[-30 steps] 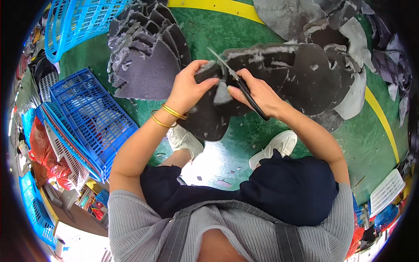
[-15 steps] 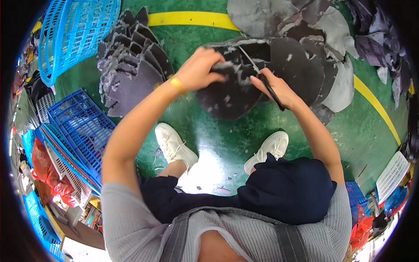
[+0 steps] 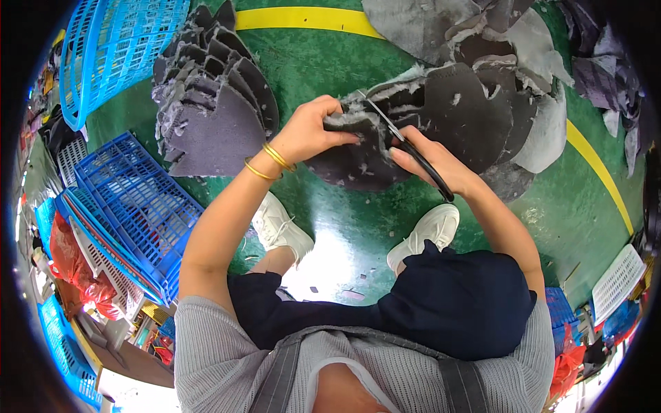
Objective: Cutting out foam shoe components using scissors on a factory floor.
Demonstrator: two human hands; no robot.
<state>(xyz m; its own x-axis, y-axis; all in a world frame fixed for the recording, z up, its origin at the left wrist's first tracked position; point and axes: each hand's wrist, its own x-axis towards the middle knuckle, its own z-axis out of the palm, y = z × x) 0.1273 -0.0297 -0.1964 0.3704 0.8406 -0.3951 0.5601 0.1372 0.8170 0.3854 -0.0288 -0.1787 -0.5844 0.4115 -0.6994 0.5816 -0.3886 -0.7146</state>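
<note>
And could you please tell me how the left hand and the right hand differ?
The left hand pinches a dark, fuzzy-edged piece, while the right hand holds black-handled scissors. The left hand has two gold-coloured bangles behind it; the right hand has none. Both hands are ungloved.

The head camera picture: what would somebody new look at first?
Probably the black-handled scissors near the middle, held in the right hand, beside the dark, fuzzy material that the left hand pinches. Next might come the light blue basket at the upper left, and the yellow stripe on the green floor near the top edge.
</note>
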